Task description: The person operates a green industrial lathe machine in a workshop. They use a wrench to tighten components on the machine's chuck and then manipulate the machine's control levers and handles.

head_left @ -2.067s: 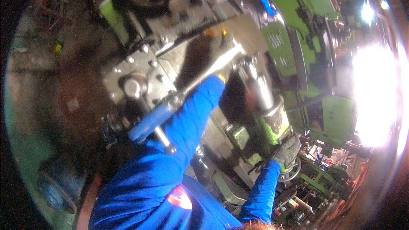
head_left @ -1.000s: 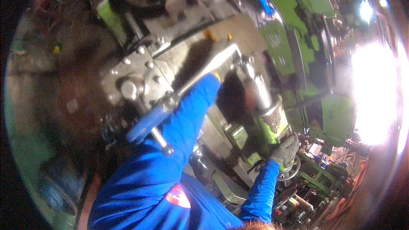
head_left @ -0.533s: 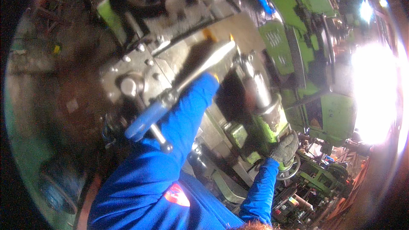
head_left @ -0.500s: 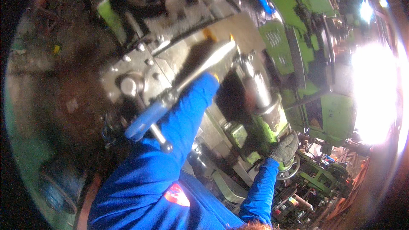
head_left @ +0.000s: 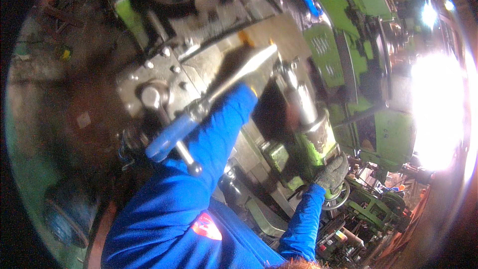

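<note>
My left hand (head_left: 261, 75), in a grey glove with a yellowish cuff, reaches over the middle of a lathe. It is beside the far end of a long, flat silver tool (head_left: 241, 73) with a blue handle (head_left: 172, 138); its fingers are mostly hidden. The tool slants across above my left forearm. In its grey glove, my right hand (head_left: 332, 172) is closed on the upper rim of a metal handwheel (head_left: 341, 202) at the end of the green tailstock (head_left: 321, 139). A shiny steel barrel (head_left: 304, 103) sticks out of the tailstock toward my left hand.
A ball-ended lever (head_left: 188, 159) stands out from a bolted metal block (head_left: 137, 77) left of my forearm. Green machinery (head_left: 371, 119) lines the right side. A grey plate (head_left: 286, 35) lies beyond the tool's tip. Bright light comes from the far right.
Both hands hold nearly the same places. The view is slightly steadier, and the blue-handled tool has barely shifted.
</note>
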### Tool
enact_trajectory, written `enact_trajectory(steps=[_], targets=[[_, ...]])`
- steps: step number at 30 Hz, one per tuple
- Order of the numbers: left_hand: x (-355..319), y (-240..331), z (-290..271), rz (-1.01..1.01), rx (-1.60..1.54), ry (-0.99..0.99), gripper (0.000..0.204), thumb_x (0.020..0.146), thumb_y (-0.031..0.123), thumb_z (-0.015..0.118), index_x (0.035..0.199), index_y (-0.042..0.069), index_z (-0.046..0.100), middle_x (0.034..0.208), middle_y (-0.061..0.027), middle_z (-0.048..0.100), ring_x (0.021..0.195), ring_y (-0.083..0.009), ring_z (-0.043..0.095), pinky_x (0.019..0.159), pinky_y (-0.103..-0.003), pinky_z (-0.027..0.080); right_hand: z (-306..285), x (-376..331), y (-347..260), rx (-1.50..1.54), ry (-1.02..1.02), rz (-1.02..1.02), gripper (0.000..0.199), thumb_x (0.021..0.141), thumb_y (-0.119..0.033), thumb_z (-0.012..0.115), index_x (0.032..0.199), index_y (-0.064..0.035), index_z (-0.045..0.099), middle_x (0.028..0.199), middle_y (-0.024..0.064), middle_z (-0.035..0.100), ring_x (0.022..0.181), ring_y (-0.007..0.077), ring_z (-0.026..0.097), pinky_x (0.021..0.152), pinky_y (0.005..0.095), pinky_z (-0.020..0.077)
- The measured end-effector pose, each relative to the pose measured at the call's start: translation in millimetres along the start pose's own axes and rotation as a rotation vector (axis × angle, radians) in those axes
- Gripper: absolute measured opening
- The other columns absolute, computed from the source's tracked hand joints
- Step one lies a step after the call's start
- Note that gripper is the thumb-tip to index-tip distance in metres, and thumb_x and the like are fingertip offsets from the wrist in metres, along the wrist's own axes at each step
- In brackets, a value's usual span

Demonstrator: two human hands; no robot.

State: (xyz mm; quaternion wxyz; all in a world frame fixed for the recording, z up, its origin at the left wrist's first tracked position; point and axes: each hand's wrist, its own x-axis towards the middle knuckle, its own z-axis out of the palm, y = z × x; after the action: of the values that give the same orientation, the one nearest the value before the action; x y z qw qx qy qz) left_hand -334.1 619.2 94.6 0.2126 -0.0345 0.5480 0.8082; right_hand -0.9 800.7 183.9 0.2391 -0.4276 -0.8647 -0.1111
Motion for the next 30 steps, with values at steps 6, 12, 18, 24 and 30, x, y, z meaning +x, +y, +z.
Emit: enact_trajectory(steps=[6, 12, 18, 24, 30], targets=[[-40, 40, 0, 0.352, 0.509, 0.135, 0.026, 0.096, 0.029, 0.062, 0.098, 0.004, 0.066, 0.087, -0.0057, 0.063, 0.074, -0.0149, 0.060, 0.065, -0.032, 0.050, -8, 0, -8, 0.014, -0.013, 0.017, 0.046, 0.102, -0.034, 0.042, 0.122, -0.0004, 0.066, 0.120, 0.0218, 0.066, 0.113, 0.0387, 0.060, 0.100, 0.0479, 0.0438], [-28, 15, 4, -0.039, -0.018, 0.096, 0.026, 0.095, 0.029, 0.063, 0.097, 0.003, 0.067, 0.082, -0.0071, 0.063, 0.069, -0.0171, 0.060, 0.063, -0.033, 0.048, -11, 6, -18, 0.048, -0.075, 0.082, 0.047, 0.102, -0.035, 0.042, 0.122, -0.0001, 0.067, 0.122, 0.0221, 0.066, 0.113, 0.0390, 0.060, 0.100, 0.0475, 0.0437], [-45, 50, 5, 0.050, 0.247, 0.068, 0.029, 0.097, 0.028, 0.060, 0.092, 0.002, 0.070, 0.078, -0.0065, 0.065, 0.067, -0.0159, 0.059, 0.060, -0.033, 0.046, -15, 4, -25, 0.058, -0.048, 0.066, 0.046, 0.101, -0.033, 0.042, 0.122, 0.0003, 0.067, 0.121, 0.0220, 0.066, 0.113, 0.0390, 0.060, 0.100, 0.0472, 0.0441], [-34, 29, 4, 0.085, 0.137, 0.019, 0.028, 0.098, 0.026, 0.059, 0.092, 0.001, 0.070, 0.081, -0.0067, 0.065, 0.069, -0.0157, 0.062, 0.063, -0.032, 0.049, -21, 5, -31, 0.052, -0.082, 0.112, 0.047, 0.101, -0.033, 0.042, 0.121, 0.0016, 0.066, 0.120, 0.0225, 0.066, 0.112, 0.0398, 0.060, 0.099, 0.0481, 0.0445], [-28, 16, 2, 0.156, 0.184, 0.003, 0.022, 0.098, 0.020, 0.055, 0.096, 0.003, 0.068, 0.086, -0.0115, 0.066, 0.077, -0.0211, 0.066, 0.069, -0.034, 0.051, -23, 5, -37, 0.062, -0.070, 0.115, 0.045, 0.100, -0.032, 0.043, 0.119, 0.0007, 0.068, 0.117, 0.0222, 0.067, 0.110, 0.0401, 0.061, 0.098, 0.0485, 0.0448]])
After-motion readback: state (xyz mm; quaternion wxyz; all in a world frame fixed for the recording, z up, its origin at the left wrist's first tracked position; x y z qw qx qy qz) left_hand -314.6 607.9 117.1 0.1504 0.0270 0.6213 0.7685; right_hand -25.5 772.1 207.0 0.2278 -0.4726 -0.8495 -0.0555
